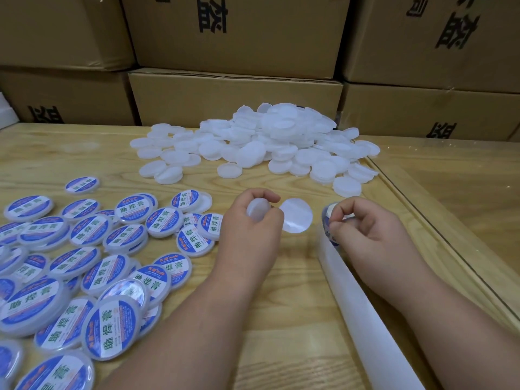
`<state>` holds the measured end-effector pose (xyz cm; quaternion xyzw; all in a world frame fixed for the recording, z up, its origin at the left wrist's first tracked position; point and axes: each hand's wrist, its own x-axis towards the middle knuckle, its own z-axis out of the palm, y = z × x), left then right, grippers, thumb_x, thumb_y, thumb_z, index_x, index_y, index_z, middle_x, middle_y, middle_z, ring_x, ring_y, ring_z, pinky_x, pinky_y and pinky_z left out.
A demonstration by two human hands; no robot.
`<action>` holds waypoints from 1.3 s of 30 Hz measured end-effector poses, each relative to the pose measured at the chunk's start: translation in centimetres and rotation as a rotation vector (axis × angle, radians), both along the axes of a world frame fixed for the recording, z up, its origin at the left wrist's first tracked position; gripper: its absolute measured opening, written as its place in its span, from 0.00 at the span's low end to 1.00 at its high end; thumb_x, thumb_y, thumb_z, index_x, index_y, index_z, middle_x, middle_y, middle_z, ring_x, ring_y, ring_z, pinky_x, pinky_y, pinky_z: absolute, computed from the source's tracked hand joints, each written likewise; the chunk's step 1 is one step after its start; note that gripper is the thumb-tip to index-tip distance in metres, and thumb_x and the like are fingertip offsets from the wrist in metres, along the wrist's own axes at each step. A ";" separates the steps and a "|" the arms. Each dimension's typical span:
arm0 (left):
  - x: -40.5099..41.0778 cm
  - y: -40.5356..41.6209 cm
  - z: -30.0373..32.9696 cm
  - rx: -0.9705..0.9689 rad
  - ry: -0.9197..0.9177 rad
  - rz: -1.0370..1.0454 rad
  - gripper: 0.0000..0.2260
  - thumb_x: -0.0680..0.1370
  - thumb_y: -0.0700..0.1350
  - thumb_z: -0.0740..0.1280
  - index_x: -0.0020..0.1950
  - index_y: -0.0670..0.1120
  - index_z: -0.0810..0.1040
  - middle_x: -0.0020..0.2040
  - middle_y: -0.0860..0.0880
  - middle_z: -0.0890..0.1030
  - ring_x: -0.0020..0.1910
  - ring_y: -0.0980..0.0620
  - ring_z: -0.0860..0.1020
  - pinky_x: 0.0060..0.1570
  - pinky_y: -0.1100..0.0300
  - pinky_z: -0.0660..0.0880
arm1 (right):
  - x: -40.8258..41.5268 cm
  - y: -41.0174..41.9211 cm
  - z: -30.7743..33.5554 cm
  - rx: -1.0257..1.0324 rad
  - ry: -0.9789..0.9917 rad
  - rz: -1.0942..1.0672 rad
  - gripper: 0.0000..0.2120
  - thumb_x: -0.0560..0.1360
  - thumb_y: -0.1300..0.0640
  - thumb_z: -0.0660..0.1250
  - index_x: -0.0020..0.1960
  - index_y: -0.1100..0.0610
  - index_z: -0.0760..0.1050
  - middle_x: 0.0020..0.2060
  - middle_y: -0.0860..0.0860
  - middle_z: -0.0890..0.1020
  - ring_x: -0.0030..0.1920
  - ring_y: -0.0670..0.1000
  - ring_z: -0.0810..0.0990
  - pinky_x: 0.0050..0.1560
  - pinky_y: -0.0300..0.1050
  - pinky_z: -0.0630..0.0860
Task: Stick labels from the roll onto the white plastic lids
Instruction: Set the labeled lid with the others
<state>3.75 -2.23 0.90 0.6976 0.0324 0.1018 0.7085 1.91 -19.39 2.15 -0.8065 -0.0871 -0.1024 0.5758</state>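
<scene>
Packing or stockroom workspace: stacked brown cardboard cartons [236,35] printed with large black characters wall in a wooden table [281,277], which carries a heap of plain white lids [261,142] and a spread of labelled lids [84,254], bulk batch handwork.

I sit at a light wooden table [295,280] with strong grain, under a glass sheet whose edge [439,235] runs diagonally on my right. Behind it, brown cardboard boxes [233,99] printed with black characters stack up and fill the whole view. The light is soft and even.
</scene>
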 end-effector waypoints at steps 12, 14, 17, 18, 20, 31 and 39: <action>-0.4 -0.1 0.4 -0.039 0.013 -0.071 0.12 0.64 0.45 0.62 0.41 0.57 0.81 0.29 0.55 0.75 0.28 0.53 0.69 0.24 0.66 0.67 | -0.4 0.6 0.1 -0.197 -0.305 -0.032 0.21 0.73 0.71 0.70 0.43 0.43 0.80 0.43 0.44 0.77 0.29 0.46 0.72 0.35 0.29 0.68; -0.3 -0.1 0.3 -0.043 0.013 -0.082 0.12 0.64 0.45 0.63 0.41 0.57 0.81 0.30 0.55 0.75 0.28 0.52 0.69 0.25 0.65 0.67 | -0.4 0.7 0.2 -0.208 -0.306 -0.051 0.20 0.72 0.70 0.71 0.42 0.43 0.80 0.42 0.45 0.77 0.30 0.46 0.72 0.35 0.29 0.68; -0.3 -0.1 0.3 -0.070 0.001 -0.117 0.10 0.66 0.45 0.63 0.42 0.55 0.82 0.30 0.54 0.76 0.28 0.52 0.70 0.26 0.64 0.68 | -0.4 0.8 0.3 -0.213 -0.314 -0.083 0.18 0.71 0.69 0.72 0.41 0.45 0.80 0.39 0.45 0.76 0.31 0.46 0.73 0.36 0.28 0.68; -0.4 0.0 0.3 -0.097 -0.018 -0.137 0.10 0.67 0.45 0.63 0.43 0.53 0.82 0.31 0.53 0.78 0.27 0.52 0.70 0.27 0.64 0.69 | -0.5 0.8 0.4 -0.197 -0.314 -0.088 0.17 0.71 0.69 0.72 0.40 0.46 0.80 0.38 0.45 0.77 0.32 0.46 0.74 0.36 0.28 0.68; -0.5 0.1 0.3 -0.204 -0.080 -0.197 0.11 0.70 0.46 0.60 0.46 0.48 0.80 0.35 0.47 0.83 0.28 0.50 0.72 0.30 0.61 0.70 | -0.6 0.9 0.5 -0.118 -0.289 -0.103 0.16 0.73 0.68 0.73 0.39 0.46 0.81 0.35 0.47 0.77 0.31 0.44 0.74 0.34 0.30 0.69; -0.2 -0.2 0.6 -0.430 -0.013 -0.367 0.17 0.84 0.43 0.48 0.56 0.47 0.77 0.51 0.41 0.82 0.32 0.46 0.78 0.31 0.54 0.60 | 0.1 -0.9 2.5 0.745 0.598 0.297 0.13 0.72 0.49 0.66 0.48 0.57 0.80 0.23 0.48 0.63 0.18 0.43 0.58 0.17 0.30 0.55; -0.3 0.0 0.7 -0.410 0.002 -0.476 0.17 0.70 0.48 0.56 0.54 0.47 0.76 0.54 0.39 0.86 0.33 0.47 0.77 0.31 0.55 0.61 | -0.2 -0.7 2.9 0.661 0.742 0.418 0.18 0.70 0.47 0.68 0.52 0.58 0.84 0.20 0.47 0.61 0.16 0.43 0.57 0.17 0.29 0.56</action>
